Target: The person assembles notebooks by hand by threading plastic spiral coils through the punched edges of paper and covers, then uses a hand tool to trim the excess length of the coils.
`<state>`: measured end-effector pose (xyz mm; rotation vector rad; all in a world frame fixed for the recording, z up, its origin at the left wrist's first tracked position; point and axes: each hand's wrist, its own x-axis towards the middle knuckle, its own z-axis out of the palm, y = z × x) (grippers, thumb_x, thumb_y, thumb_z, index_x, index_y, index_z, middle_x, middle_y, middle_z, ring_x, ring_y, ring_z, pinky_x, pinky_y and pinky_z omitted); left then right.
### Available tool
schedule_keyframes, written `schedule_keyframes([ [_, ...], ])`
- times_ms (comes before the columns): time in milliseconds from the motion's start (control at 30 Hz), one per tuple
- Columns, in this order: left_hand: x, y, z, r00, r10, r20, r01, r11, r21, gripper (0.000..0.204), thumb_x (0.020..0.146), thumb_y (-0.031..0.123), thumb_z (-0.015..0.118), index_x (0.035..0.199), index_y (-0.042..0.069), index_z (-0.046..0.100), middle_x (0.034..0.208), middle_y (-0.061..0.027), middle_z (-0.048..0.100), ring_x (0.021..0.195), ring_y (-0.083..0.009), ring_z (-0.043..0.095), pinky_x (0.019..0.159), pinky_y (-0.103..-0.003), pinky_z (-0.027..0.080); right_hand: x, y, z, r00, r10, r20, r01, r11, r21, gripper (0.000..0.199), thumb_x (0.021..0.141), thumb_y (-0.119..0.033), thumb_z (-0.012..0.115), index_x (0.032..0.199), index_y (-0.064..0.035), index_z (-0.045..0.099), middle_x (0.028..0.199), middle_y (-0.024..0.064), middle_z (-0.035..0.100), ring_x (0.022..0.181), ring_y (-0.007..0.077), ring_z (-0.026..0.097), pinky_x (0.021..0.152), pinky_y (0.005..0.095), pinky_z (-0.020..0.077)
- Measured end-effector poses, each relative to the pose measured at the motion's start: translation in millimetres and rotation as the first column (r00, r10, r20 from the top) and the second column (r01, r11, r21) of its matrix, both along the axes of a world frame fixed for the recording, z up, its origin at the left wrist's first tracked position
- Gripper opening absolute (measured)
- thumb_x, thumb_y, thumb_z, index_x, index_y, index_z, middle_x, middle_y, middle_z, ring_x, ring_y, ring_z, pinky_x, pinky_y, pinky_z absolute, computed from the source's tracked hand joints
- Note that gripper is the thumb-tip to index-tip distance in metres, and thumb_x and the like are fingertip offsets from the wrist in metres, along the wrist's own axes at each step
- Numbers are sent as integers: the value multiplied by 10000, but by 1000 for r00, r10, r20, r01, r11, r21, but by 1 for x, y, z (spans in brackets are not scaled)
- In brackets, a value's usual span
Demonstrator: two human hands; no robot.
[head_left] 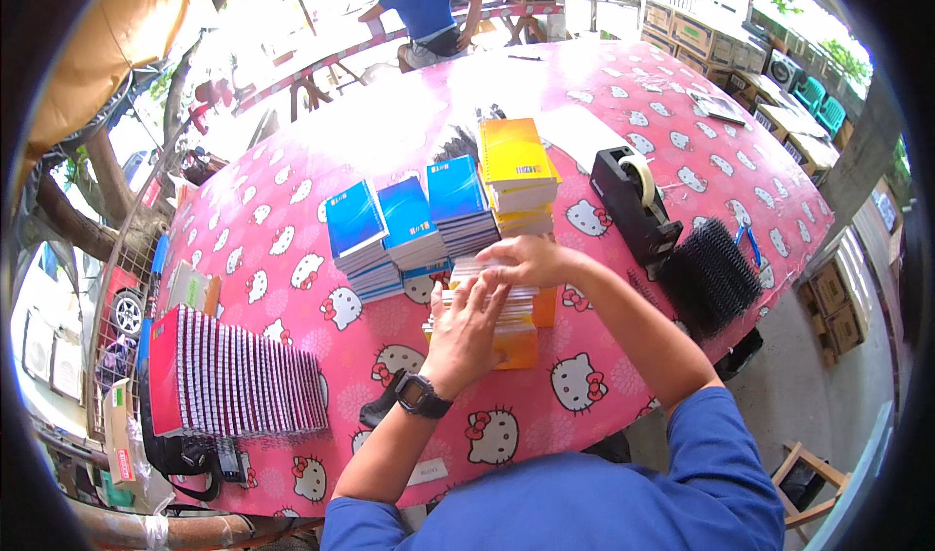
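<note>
In front of me several yellow-covered notebooks [516, 348] stand bunched together, their pale page edges facing up. My left hand [465, 332], with a dark watch on the wrist, lies over their left side, fingers stretched out and slightly apart. My right hand [531, 262] reaches across their far end; its fingers curl down onto the page edges and meet the left fingertips. Its thumb is hidden. Just beyond stands a tall stack of yellow notebooks [519, 152]. Left of it are three stacks of blue notebooks [406, 213].
A long row of red-covered notebooks [243, 376] fans across the table's left side. On the right are a black tape dispenser [633, 205], a pile of black binding coils [709, 278] and blue-handled pliers [748, 244]. Another person [429, 15] is at a far table.
</note>
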<state>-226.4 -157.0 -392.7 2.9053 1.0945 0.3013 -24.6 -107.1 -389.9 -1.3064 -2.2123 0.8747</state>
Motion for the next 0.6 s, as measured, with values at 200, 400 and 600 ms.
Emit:
schedule_keyframes([
  [200,-5,0,-15,983,146,115,-159,980,118,819,612,370,796,1304,82,465,1315,-121,459,1274,-284,375,1058,-547,226,-41,8,-1,997,-62,48,51,980,193,406,882,-394,569,1123,-76,643,1083,188,639,1012,352,590,947,447,408],
  [400,-49,-12,-4,939,129,318,-139,990,8,976,620,424,803,1409,91,335,1480,-164,265,1405,-308,179,1115,-563,79,-26,-35,-2,759,-261,-597,475,848,234,431,858,-281,638,1179,-2,571,1128,210,609,1101,332,558,930,434,439],
  [600,-44,-34,-64,155,659,736,367,653,-663,1044,687,48,741,1465,34,44,1388,-177,360,1282,-248,386,1035,-370,370,-7,-73,-80,596,-391,-701,451,886,-111,919,773,-390,725,1418,37,229,1418,227,333,1334,301,311,1098,396,239],
])
